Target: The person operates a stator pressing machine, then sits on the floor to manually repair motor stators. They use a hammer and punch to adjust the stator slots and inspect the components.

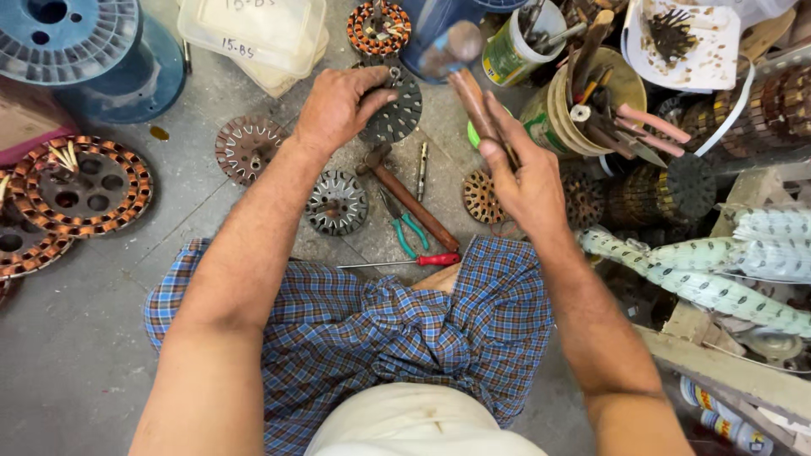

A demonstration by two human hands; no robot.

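Left hand (338, 105) clamped on dark toothed stator disc (395, 108); right hand (519, 173) curled round wooden stick (475, 101), above hammer (410, 198).

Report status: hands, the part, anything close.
Left hand grips dark toothed disc. Right hand holds brown stick. Hammer and pliers lie just below.

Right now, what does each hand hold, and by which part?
The left hand grips a dark toothed disc by its upper-left rim. The right hand holds a thin brown stick by its lower end.
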